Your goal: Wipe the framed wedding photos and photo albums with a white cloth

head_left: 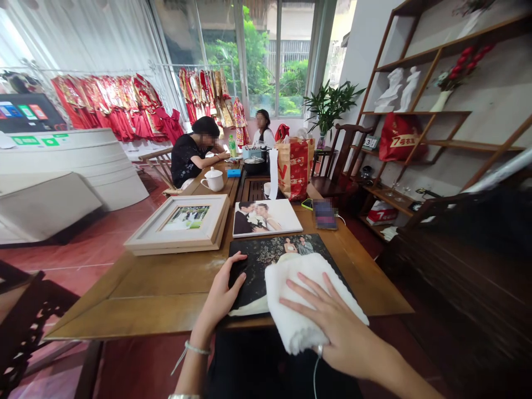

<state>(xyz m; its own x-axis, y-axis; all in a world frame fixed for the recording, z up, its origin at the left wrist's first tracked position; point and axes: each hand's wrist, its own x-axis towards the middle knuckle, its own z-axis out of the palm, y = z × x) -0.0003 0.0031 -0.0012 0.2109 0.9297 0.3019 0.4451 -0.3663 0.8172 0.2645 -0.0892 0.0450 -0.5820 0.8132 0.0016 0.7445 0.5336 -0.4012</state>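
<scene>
A dark photo print panel (253, 277), showing a couple in its upper part, lies on the near edge of the wooden table. My left hand (224, 288) rests at its left edge, fingers apart and touching the surface. Over the right part of the panel lies a folded white cloth (286, 327). My right hand (322, 310) is spread flat on top of that cloth, with its thumb hidden. The cloth covers much of the picture and hangs past the panel's near edge.
Beyond the panel are a lighter wedding photo (282, 216), stacked wooden frames (178, 249), a phone (325, 214), a paper bag (293, 166) and a lidded white cup (213, 179). Two people (189, 152) sit at the far end. A shelf unit (419, 113) stands right.
</scene>
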